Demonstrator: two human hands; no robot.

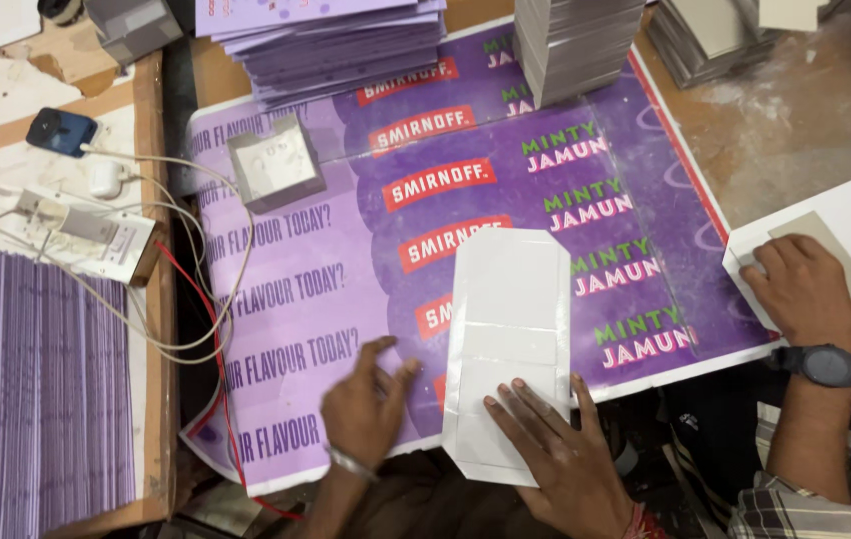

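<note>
A white die-cut card sheet (507,329) with clipped corners and fold lines lies on a large purple printed sheet (345,240). My right hand (557,454) rests flat on the card's near end, fingers spread. My left hand (365,404) lies on the purple sheet just left of the card, fingers apart, holding nothing, a metal bangle at its wrist.
A small grey open box (276,160) sits on the purple sheet. Stacks of purple sheets (330,35) and grey boards (575,45) stand at the back. Another purple stack (31,384), a power strip (91,235) and cables are at left. Another person's hand (805,289) with a wristwatch presses white card at right.
</note>
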